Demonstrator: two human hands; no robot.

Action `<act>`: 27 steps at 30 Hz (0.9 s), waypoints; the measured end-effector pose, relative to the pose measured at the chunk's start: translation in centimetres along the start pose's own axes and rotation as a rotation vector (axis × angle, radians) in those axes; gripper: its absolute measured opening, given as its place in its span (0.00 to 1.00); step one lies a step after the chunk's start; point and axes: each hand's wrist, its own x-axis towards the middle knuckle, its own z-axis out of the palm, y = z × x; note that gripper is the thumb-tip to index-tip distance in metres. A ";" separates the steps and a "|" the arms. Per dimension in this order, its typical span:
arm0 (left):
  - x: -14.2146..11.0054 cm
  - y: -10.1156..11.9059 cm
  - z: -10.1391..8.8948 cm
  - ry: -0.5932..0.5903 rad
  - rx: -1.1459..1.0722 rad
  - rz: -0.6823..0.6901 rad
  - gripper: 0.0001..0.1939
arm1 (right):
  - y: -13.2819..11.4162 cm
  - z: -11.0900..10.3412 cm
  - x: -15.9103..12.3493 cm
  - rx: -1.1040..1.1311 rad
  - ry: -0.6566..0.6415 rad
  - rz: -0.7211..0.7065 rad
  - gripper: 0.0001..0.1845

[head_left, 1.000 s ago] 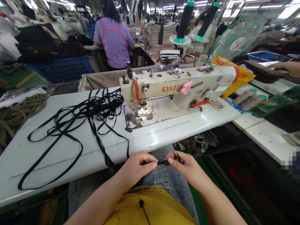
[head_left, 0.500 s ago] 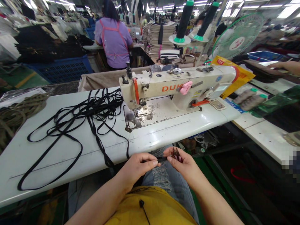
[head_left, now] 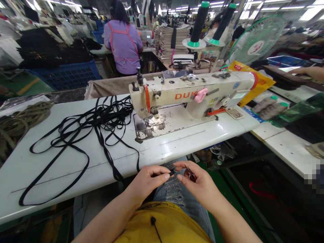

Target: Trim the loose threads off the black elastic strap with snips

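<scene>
This was a sewing workshop: a cream metal sewing machine (head_left: 165, 93) stood on a glossy white bench (head_left: 174, 145), with tall black thread cones (head_left: 199, 24) behind it, stacked flat beige pieces (head_left: 164, 42) beyond, and long white strip lights (head_left: 293, 7) overhead.

One camera looks forward and down from the wearer's head, with the yellow shirt (head_left: 162, 226) at the bottom edge, the left hand (head_left: 148, 180) and right hand (head_left: 197, 179) close below, the bench (head_left: 174, 145) slanting across beyond them, and a co-worker (head_left: 124, 47) farther back.
</scene>
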 end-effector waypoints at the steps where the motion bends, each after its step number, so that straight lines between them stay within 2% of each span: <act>1: 0.0 0.0 0.0 0.002 -0.003 0.011 0.17 | -0.1 0.1 0.0 -0.015 -0.002 -0.012 0.15; 7: -0.3 0.4 -0.1 0.003 -0.028 0.000 0.16 | -0.4 0.0 0.2 -0.053 0.024 -0.070 0.11; 13: -0.5 0.9 0.1 -0.014 -0.034 0.003 0.12 | -0.5 0.2 0.1 -0.012 -0.064 -0.100 0.13; 16: -0.5 1.1 0.1 -0.020 -0.020 0.007 0.10 | -0.4 0.5 -0.1 -0.006 -0.067 -0.114 0.12; 27: -0.5 1.1 0.1 -0.036 -0.023 0.021 0.08 | -0.6 0.4 -0.1 -0.181 -0.067 -0.311 0.10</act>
